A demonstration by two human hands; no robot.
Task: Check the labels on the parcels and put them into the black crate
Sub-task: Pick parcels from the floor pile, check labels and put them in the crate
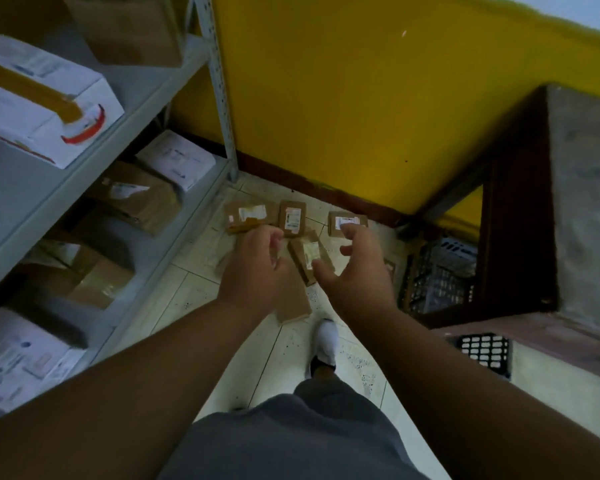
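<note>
Several small brown parcels lie on the tiled floor by the yellow wall: one with a white label (250,216), one upright (292,216), one to the right (352,220) and a tilted one (307,254). A plain brown parcel (293,303) shows just under my left hand (253,271), whose fingers are curled; whether it holds that parcel is unclear. My right hand (357,271) hovers over the parcels with spread fingers, holding nothing. The black crate (437,271) stands to the right, under a wooden table.
A grey metal shelf (84,140) full of white and brown boxes runs along the left. The dark wooden table (568,202) fills the right side, with another black grid piece (484,351) below it. My white shoe (326,341) stands on the floor behind the parcels.
</note>
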